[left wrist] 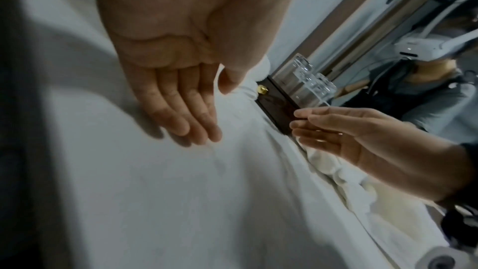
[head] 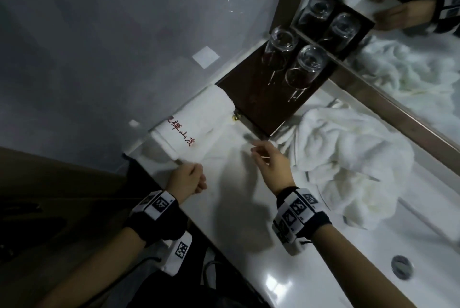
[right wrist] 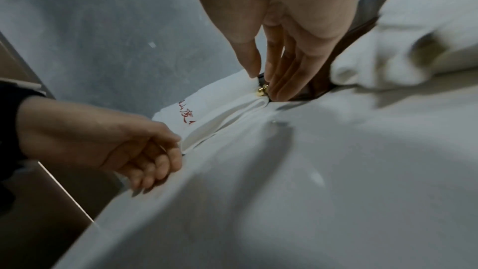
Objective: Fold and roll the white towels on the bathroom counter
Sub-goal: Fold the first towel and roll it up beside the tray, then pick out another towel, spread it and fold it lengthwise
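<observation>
A rolled white towel (head: 191, 118) with red embroidered characters lies at the counter's far left corner, beside a dark wooden box (head: 258, 98). My left hand (head: 189, 178) hovers by the roll's near end with loosely curled fingers and holds nothing; in the left wrist view its fingers (left wrist: 196, 122) hang just above a wrinkled white cloth (left wrist: 181, 191) lying flat under both hands. My right hand (head: 266, 158) is open with straight fingers, close to the box's brass knob (right wrist: 260, 91) and the roll's (right wrist: 207, 107) other end. A pile of crumpled white towels (head: 343, 158) lies to the right.
Two upturned glasses (head: 296, 63) stand on the wooden box against the framed mirror (head: 398, 98). The white counter (head: 261, 270) runs toward a sink drain (head: 401, 266) at the lower right. A grey wall bounds the left, and the counter's front edge drops off beside my left wrist.
</observation>
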The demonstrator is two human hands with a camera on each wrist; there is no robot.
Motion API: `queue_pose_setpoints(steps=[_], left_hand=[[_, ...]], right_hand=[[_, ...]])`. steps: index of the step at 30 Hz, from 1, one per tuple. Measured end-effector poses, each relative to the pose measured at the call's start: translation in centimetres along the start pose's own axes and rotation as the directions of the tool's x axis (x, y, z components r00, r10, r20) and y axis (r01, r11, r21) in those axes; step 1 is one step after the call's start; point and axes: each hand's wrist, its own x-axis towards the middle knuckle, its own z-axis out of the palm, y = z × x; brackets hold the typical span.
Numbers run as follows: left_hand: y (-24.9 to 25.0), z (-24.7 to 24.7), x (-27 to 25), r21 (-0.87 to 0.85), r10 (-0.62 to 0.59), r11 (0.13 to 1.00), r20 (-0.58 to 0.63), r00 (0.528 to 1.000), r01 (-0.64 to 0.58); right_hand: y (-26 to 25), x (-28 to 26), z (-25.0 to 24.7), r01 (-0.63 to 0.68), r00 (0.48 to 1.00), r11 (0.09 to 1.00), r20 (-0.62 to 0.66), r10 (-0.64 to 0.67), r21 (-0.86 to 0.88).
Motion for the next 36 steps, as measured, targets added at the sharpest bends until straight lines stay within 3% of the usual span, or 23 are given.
queue_pose_setpoints(steps=[4, 7, 11, 13, 16, 18, 22, 26, 28, 31, 36], left_hand=[[1.6, 4.1, -1.4, 0.053, 0.127, 0.989, 0.141, 0.982, -0.135], [3.5, 7.7, -2.3, 0.1, 0.263, 0.952, 0.21, 0.942, -0.288], [6.2, 12.3, -3.4, 0.248, 0.394, 0.85, 0.286, 0.873, -0.465], [7.3, 14.1, -4.1, 0.262, 0.433, 0.817, 0.307, 0.847, -0.513], [8.1, 16.3, -5.0, 0.271, 0.462, 0.79, 0.326, 0.825, -0.55], [8.2, 17.2, -5.3, 0.27, 0.467, 0.785, 0.331, 0.82, -0.557], [8.5, 18.2, -5.5, 0.267, 0.498, 0.775, 0.298, 0.814, -0.572], [8.8, 17.7, -6.5, 0.104, 0.572, 0.782, 0.272, 0.774, -0.615], [8.7, 16.8, -7.0, 0.053, 0.6, 0.772, 0.269, 0.754, -0.633], [8.3, 14.7, -6.9, 0.092, 0.543, 0.813, 0.239, 0.805, -0.575], [6.2, 11.6, -7.5, 0.182, 0.564, 0.804, 0.069, 0.823, -0.566]], right_hand=[[1.5, -1.7, -4.5, 0.102, 0.988, 0.977, -0.094, -0.121, -0.189], [2.3, -2.8, -7.8, 0.154, 0.966, 0.923, -0.144, -0.216, -0.354], [3.8, -3.1, -12.0, 0.01, 0.899, 0.808, -0.348, -0.265, -0.588], [4.9, -2.9, -13.9, -0.137, 0.894, 0.752, -0.406, -0.186, -0.645], [6.5, -2.5, -15.9, -0.301, 0.906, 0.777, -0.421, 0.05, -0.553], [7.1, -2.3, -16.6, -0.273, 0.909, 0.865, -0.408, 0.088, -0.421], [6.7, -2.6, -16.6, -0.027, 0.949, 0.968, -0.311, -0.053, -0.248], [4.1, -3.7, -14.8, 0.222, 0.963, 0.971, -0.136, -0.233, -0.093], [2.9, -4.3, -13.6, 0.257, 0.963, 0.966, -0.073, -0.258, -0.023], [1.4, -5.1, -12.2, 0.248, 0.969, 0.963, -0.026, -0.247, 0.105], [0.1, -6.3, -10.8, 0.245, 0.953, 0.948, 0.129, -0.274, 0.203]])
